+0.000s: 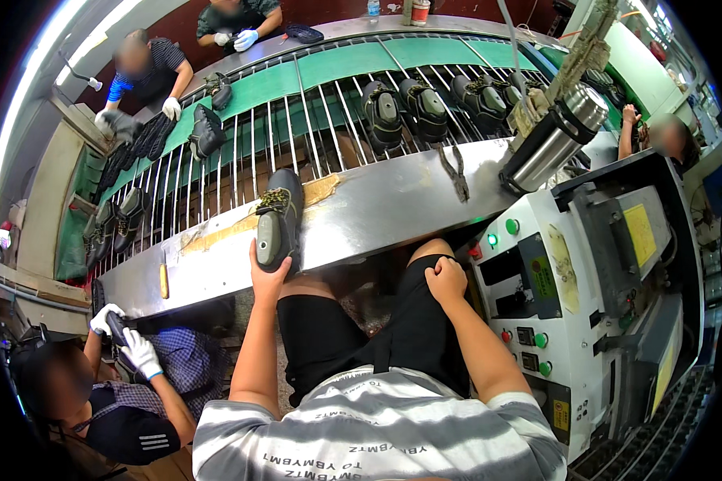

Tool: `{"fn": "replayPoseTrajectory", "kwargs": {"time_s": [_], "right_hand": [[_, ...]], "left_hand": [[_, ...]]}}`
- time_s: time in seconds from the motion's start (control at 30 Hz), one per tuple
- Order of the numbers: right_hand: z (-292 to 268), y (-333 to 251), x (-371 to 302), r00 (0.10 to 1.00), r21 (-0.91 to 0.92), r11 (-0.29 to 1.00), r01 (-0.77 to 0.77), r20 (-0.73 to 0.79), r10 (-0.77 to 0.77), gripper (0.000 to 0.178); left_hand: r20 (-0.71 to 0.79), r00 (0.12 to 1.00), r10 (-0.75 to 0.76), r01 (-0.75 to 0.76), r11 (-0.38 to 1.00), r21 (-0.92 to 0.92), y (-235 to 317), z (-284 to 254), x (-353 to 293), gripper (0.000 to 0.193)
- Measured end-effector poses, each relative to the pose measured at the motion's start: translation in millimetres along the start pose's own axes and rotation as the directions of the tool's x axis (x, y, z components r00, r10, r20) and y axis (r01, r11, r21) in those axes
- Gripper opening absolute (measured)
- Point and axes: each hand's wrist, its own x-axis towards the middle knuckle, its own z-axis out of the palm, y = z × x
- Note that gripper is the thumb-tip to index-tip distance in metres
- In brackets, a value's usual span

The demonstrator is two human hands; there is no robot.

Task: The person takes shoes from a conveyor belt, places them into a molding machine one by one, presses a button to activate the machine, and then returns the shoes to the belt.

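My left hand [269, 276] is closed round the heel end of a black work shoe [293, 192] on the steel ledge [353, 220]. The shoe has yellow-flecked laces, its toe points away from me, and a grey-green shoe last fills its opening. My right hand [446, 282] rests on my right thigh, curled into a loose fist, with nothing visible in it. A pair of pincers [455, 172] lies on the ledge to the right of the shoe. Farther left on the ledge is a yellow-handled tool [164, 280].
Beyond the ledge, a roller conveyor [257, 152] carries several black shoes [383, 112]. A steel flask [553, 140] stands at the ledge's right, above a white control machine [529, 297]. Gloved co-workers work at the far left, and another [128, 385] sits close on my left.
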Motion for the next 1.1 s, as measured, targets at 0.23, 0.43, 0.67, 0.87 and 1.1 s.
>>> {"fn": "replayPoseTrajectory", "kwargs": {"time_s": [0.23,0.43,0.67,0.87,1.1], "right_hand": [[1,-12,2,1.0,-0.031,0.999,0.008,0.013,-0.007,0.023],[0,-1,1,0.999,0.009,1.0,0.006,-0.043,-0.005,0.024],[-2,23,-6,0.995,0.107,0.994,-0.016,-0.091,0.026,0.021],[-13,30,-11,0.996,0.184,0.982,-0.046,-0.065,0.059,0.02],[-17,32,-11,0.992,0.202,0.976,-0.085,-0.078,0.103,0.016]], "left_hand": [[-0.113,0.992,0.049,-0.067,0.984,-0.163,-21,9,43,0.069],[-0.044,0.971,-0.236,0.15,0.74,-0.656,-10,6,124,0.038],[-0.206,0.939,-0.276,0.059,0.718,-0.694,-10,58,236,0.04],[-0.322,0.947,-0.001,-0.049,0.988,-0.149,-54,111,269,0.074],[-0.193,0.978,0.085,-0.066,0.993,0.102,-48,139,248,0.087]]}}
